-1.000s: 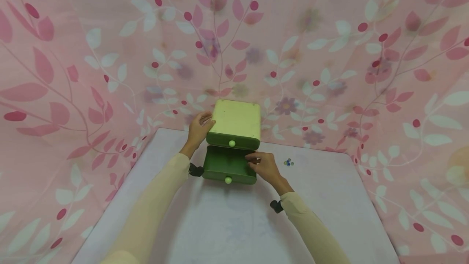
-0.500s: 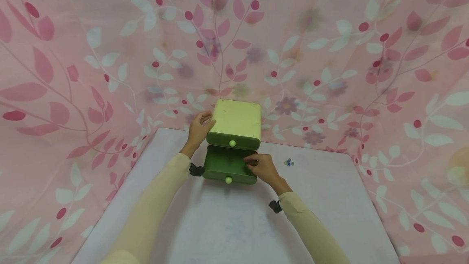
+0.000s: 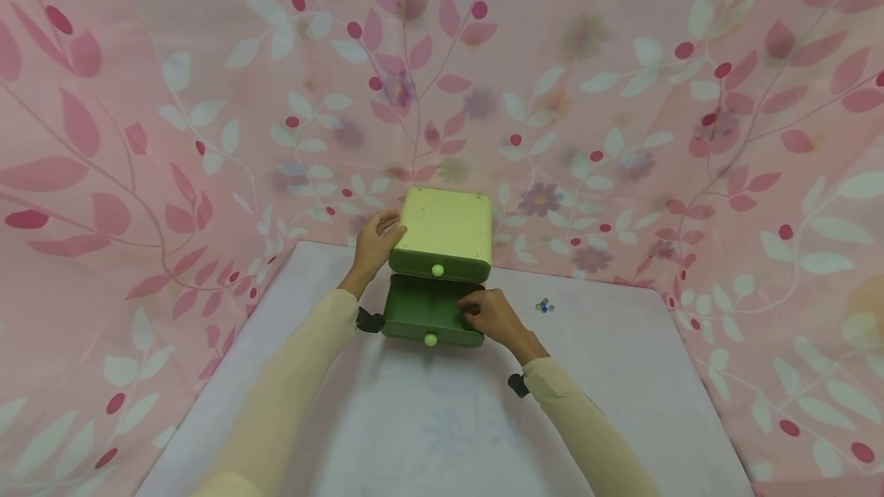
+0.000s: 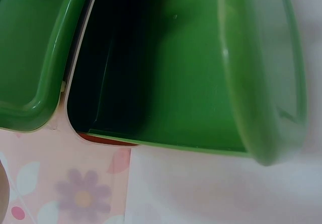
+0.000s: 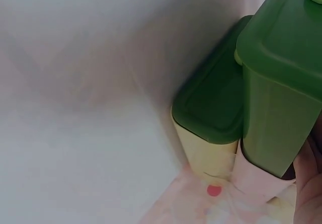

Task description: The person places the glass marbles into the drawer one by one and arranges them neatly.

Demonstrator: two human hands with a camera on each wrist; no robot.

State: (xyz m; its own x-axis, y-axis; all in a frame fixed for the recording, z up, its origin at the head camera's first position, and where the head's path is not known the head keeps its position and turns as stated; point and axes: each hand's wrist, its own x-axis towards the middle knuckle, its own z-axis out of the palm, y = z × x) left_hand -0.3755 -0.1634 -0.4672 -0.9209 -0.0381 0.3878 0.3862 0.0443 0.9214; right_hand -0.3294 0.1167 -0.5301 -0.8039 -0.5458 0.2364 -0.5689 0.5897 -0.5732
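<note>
A small drawer cabinet [image 3: 446, 221] with a pale yellow-green top stands at the back of the table. Its upper drawer [image 3: 414, 262] is closed; the green drawer [image 3: 414, 305] below is pulled out, and the right wrist view shows another closed drawer [image 5: 211, 90] beneath. My left hand [image 3: 376, 244] rests against the cabinet's left side, thumb near the top corner. My right hand [image 3: 492, 313] hovers at the pulled-out drawer's right wall, its bent fingertips over the interior. Whether it holds anything is hidden. Inside the drawer, the left wrist view shows a tiny dark spot.
Several small glass marbles [image 3: 544, 305] lie clustered on the white table [image 3: 442, 420], right of the cabinet. A pink leaf-patterned cloth [image 3: 442, 83] hangs behind and at the sides. A round light-green knob [image 3: 431, 340] sticks out from the pulled-out drawer.
My right hand has shifted slightly left, farther over the drawer, and its fingers have drawn closer together. The left hand, cabinet and marbles have stayed in place.
</note>
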